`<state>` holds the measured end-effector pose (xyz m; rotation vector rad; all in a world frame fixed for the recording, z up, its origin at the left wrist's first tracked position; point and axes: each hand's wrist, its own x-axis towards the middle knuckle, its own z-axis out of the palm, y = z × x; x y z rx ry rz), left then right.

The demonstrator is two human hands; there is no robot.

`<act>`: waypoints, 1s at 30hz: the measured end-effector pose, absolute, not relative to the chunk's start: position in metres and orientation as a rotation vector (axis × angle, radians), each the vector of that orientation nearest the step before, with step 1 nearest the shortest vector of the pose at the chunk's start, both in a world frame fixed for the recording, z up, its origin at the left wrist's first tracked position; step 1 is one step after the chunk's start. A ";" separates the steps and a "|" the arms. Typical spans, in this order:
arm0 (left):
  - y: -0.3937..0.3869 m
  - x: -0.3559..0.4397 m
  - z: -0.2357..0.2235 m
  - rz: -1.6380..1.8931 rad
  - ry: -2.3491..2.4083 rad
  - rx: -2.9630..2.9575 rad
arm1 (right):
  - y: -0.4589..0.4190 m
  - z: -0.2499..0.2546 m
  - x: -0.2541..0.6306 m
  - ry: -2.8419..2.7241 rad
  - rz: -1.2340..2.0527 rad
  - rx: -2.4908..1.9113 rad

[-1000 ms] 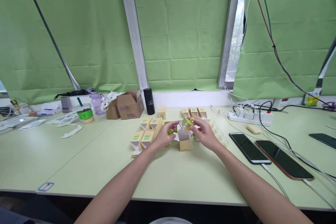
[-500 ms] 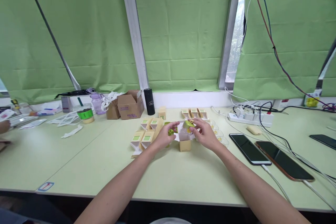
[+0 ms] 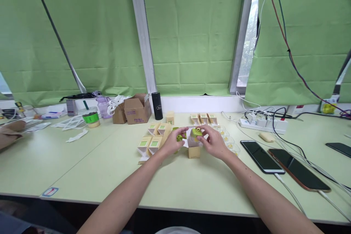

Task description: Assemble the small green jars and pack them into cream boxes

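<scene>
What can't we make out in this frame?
Head view: bottom of the small open tan cardboard box, hidden by its front wall.
Head view: shiny green object, partly covered by the left hand.
Head view: white lettering on the black cylindrical bottle, too small.
Head view: blurred brown object, cut off by the left edge.

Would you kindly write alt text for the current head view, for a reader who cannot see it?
A person's right hand holds a green-topped container at the mouth of an open box, with the left hand beside the box. Other boxes sit to the left and behind; clear cups and phones lie to the right.
</scene>
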<state>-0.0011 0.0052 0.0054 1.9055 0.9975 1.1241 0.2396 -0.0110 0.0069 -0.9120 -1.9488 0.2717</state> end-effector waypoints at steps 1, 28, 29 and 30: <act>0.006 -0.001 0.005 1.128 0.995 1.905 | -0.011 0.006 0.239 -1.956 0.261 -0.911; 0.006 0.001 0.003 1.152 1.000 1.921 | -0.022 0.007 0.236 -2.207 0.191 -0.942; 0.006 0.001 0.004 1.150 1.008 1.924 | -0.022 0.007 0.236 -2.218 0.185 -0.933; 0.006 0.001 0.005 1.148 1.020 1.927 | -0.022 0.007 0.236 -2.226 0.180 -0.924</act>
